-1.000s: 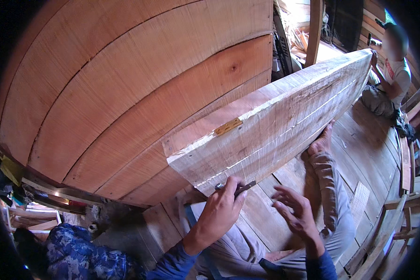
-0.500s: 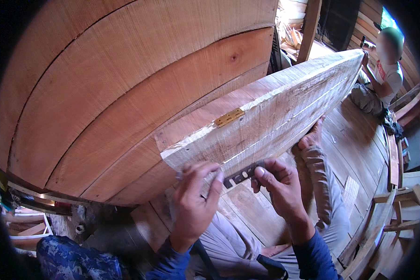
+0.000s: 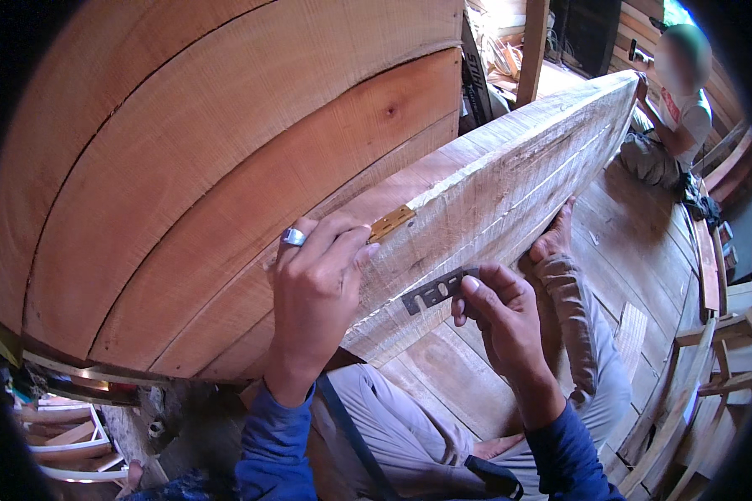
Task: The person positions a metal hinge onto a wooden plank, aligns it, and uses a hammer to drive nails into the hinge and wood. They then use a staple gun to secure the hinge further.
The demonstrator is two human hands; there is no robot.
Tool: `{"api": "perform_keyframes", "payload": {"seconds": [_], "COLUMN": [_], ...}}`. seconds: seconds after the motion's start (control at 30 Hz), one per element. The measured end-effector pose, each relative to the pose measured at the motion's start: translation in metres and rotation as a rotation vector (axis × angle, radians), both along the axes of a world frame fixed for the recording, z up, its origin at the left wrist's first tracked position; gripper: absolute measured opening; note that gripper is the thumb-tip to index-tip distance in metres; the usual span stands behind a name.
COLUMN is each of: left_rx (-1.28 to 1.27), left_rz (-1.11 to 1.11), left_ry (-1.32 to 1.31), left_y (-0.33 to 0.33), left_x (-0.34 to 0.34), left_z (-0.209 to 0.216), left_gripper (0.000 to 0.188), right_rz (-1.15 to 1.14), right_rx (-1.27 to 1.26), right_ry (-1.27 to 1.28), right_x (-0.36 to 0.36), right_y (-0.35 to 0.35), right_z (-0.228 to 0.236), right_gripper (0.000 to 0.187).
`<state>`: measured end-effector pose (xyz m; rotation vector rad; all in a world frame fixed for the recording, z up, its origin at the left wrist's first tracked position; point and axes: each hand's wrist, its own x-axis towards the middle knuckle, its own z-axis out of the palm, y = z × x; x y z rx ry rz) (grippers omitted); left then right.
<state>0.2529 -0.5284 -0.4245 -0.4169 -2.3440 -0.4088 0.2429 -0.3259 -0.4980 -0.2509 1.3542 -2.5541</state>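
My left hand (image 3: 316,263), a ring on one finger, reaches the edge of a thick wooden plank (image 3: 485,209). Its thumb and fingertips close on the near end of a brass-coloured hinge (image 3: 394,222) lying along that edge. Between the thumb and fingers of my right hand (image 3: 500,311) is a dark, flat slotted metal blade (image 3: 430,292), held just off the plank's face. The blade's right end is hidden in my grip. The plank stands on edge and runs away to the far right.
A large curved wall of wooden planks (image 3: 217,167) rises at the left. At the far right a person (image 3: 681,108) sits holding the plank's far end. My bent leg and bare foot (image 3: 554,234) rest by the plank. Wooden frame pieces (image 3: 718,359) stand at the right.
My left hand has moved up and left from near the blade to the hinge on the plank's edge. My right hand still holds the blade, which is now turned more face-on.
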Motion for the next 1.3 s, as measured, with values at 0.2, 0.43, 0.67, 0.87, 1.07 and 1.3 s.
{"api": "perform_keyframes", "payload": {"seconds": [0.2, 0.43, 0.67, 0.87, 1.07, 1.3], "left_rx": [-0.13, -0.171, -0.155, -0.131, -0.176, -0.243], "left_rz": [-0.011, -0.002, -0.012, 0.047, 0.062, 0.101], "left_ry": [0.123, 0.04, -0.001, -0.025, -0.03, 0.037], "left_y": [0.001, 0.004, 0.005, 0.011, 0.012, 0.016], "left_x": [0.001, 0.007, 0.008, 0.003, -0.004, -0.009], "left_z": [-0.006, 0.001, 0.007, 0.009, 0.008, 0.0], "left_gripper": [0.018, 0.014, 0.013, 0.016, 0.018, 0.016], "right_rz": [-0.049, -0.084, -0.165, -0.212, -0.165, -0.05], "right_rx": [-0.04, -0.089, -0.144, -0.14, -0.137, -0.175], "right_ry": [0.001, 0.023, -0.006, 0.096, 0.099, 0.043], "right_x": [-0.009, -0.015, -0.02, -0.04, -0.043, -0.042], "right_y": [0.007, 0.008, 0.015, 0.015, 0.011, 0.01], "right_z": [0.0, 0.0, 0.01, 0.026, 0.013, -0.003], "right_gripper": [0.016, 0.015, 0.018, 0.022, 0.025, 0.029]}}
